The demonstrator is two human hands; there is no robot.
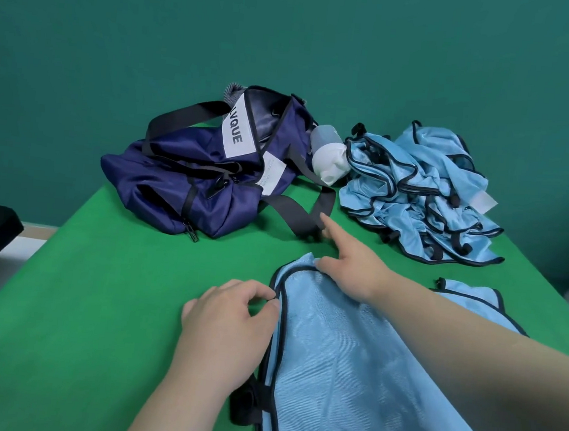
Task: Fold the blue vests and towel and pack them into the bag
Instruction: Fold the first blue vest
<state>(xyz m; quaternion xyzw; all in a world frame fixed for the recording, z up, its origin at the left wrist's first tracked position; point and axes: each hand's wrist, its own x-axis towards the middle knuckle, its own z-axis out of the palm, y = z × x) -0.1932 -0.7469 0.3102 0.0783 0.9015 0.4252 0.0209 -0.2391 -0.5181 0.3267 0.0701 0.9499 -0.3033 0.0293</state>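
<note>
One flat vest pinched by left grip, right grip; one bag; one heap.

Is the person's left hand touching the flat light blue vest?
Touching. The head view shows the left hand pinching the dark edge trim of the light blue vest.

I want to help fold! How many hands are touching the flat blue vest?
2. The left hand pinches the blue vest at its dark left trim; the right hand touches its far corner, index finger pointing out.
</note>
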